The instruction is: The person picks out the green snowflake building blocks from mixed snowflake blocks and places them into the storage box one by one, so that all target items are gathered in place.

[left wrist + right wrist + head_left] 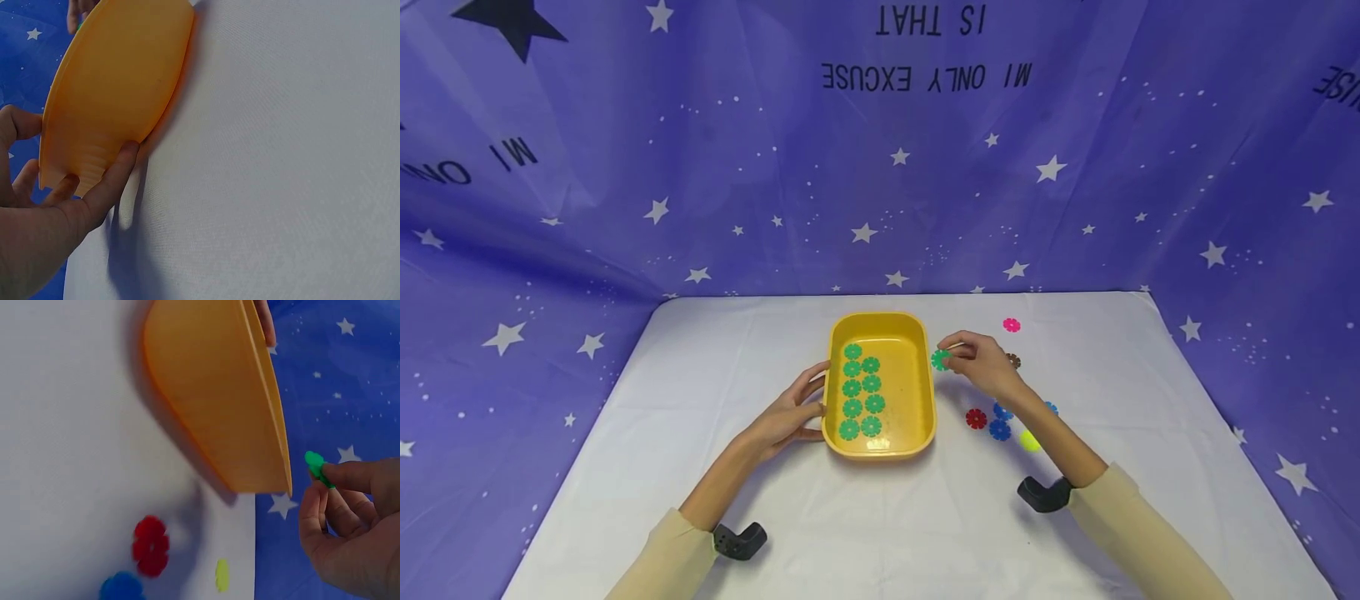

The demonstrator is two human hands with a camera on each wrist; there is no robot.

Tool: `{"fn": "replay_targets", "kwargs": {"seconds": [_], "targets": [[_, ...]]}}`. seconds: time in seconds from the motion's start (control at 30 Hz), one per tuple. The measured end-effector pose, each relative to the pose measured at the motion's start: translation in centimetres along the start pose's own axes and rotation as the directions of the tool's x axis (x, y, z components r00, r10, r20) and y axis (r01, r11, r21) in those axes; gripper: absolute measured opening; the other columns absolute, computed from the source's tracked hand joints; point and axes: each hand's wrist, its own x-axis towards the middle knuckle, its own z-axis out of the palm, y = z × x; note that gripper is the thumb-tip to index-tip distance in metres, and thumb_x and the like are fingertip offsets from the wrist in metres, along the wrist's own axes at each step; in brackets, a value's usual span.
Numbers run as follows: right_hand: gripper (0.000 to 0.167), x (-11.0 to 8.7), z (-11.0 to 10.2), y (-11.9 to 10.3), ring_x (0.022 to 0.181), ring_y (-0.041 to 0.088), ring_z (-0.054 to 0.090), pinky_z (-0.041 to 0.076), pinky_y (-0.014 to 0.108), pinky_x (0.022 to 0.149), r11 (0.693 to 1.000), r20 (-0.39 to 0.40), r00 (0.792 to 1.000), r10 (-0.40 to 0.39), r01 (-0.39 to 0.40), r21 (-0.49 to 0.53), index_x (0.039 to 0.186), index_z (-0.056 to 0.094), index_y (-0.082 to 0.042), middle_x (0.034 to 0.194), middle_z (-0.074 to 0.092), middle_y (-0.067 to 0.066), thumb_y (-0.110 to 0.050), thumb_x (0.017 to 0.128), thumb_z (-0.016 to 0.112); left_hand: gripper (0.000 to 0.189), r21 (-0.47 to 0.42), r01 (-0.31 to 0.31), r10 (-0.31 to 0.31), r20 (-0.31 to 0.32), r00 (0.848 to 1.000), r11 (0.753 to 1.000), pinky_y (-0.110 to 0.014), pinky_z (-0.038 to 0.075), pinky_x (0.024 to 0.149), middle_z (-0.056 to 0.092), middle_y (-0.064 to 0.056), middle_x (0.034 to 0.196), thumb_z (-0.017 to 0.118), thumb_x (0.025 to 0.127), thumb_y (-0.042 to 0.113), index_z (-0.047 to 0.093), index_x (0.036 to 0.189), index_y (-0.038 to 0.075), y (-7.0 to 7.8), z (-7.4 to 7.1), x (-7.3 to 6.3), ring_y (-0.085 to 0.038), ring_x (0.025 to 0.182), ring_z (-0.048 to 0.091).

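Observation:
A yellow plastic tray (906,383) stands lengthwise on the white cloth. Several green notched plastic discs (852,388) lie flat inside it, in two columns along its left half. My left hand (781,423) holds the tray's left side, its fingers spread between rim and base on the outer wall (119,75). Just outside the right rim, my right hand (988,367) pinches another green disc (314,460) between thumb and fingertips, raised above the cloth. Its remaining fingers curl loosely beneath.
Right of the tray lie a red disc (976,418), several blue discs (1000,430) and a yellow disc (1030,441), partly under my right forearm. Farther back are a brown disc (1014,361), partly hidden by the hand, and a pink disc (1011,325). A purple starry curtain (820,183) surrounds the table.

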Motion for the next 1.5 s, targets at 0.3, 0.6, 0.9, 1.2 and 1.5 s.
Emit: {"fn": "replay_targets", "kwargs": {"seconds": [0.3,0.6,0.9,1.2,1.5], "targets": [[0.028,4.1,3.2,-2.5,0.099,0.032,0.064,0.052,0.047,0.093,0.994,0.069,0.997,0.024,-0.031,0.105,0.122,0.065,0.002,0.104,0.072,0.012,-0.002,0.094,0.064,0.082,0.016,0.000,0.000,-0.007,1.000,1.000,-0.056,0.054,0.086,0.013,-0.011,0.164,0.054,0.088,-0.003,0.022,0.159,0.026,0.1,-0.1,-0.1,-0.046,0.134,0.039],[0.029,6.9,6.3,-3.0,0.103,0.040,0.062,0.050,0.048,0.096,0.992,0.129,0.989,0.068,-0.080,0.094,0.121,0.065,0.005,0.102,0.070,0.016,0.002,0.093,0.060,0.082,0.011,-0.001,0.001,-0.006,1.000,1.000,-0.056,0.054,0.086,0.015,-0.010,0.164,0.054,0.089,-0.003,0.022,0.159,0.026,-0.1,-0.2,0.0,-0.045,0.133,0.041],[0.026,8.5,8.8,-2.6,0.092,0.039,0.065,0.055,0.038,0.077,0.996,0.117,0.990,0.085,-0.084,-0.016,0.116,0.068,0.003,0.098,0.070,0.021,0.003,0.092,0.057,0.081,0.011,0.004,-0.003,-0.022,1.000,1.000,-0.056,0.054,0.086,0.016,-0.009,0.164,0.054,0.088,-0.002,0.026,0.158,0.028,-0.2,-0.1,0.1,-0.044,0.135,0.039],[0.030,8.8,10.1,-1.8,0.057,0.011,0.043,0.039,0.022,0.051,0.991,-0.022,0.991,0.134,-0.134,0.004,0.120,0.069,0.000,0.087,0.063,0.008,0.002,0.094,0.053,0.082,0.012,0.003,-0.003,-0.021,1.000,1.000,-0.057,0.054,0.087,0.015,-0.008,0.164,0.054,0.088,-0.002,0.025,0.158,0.029,0.0,0.0,0.0,-0.044,0.135,0.039],[0.034,9.0,11.1,-1.1,0.050,0.011,0.037,0.031,0.022,0.043,0.984,-0.060,0.983,0.175,-0.173,0.052,0.119,0.068,-0.002,0.097,0.065,0.012,0.005,0.094,0.047,0.082,0.025,0.005,-0.004,-0.022,1.000,1.000,-0.057,0.054,0.087,0.013,-0.011,0.164,0.052,0.088,-0.003,0.022,0.159,0.026,0.0,0.0,0.0,-0.046,0.135,0.038]]}}
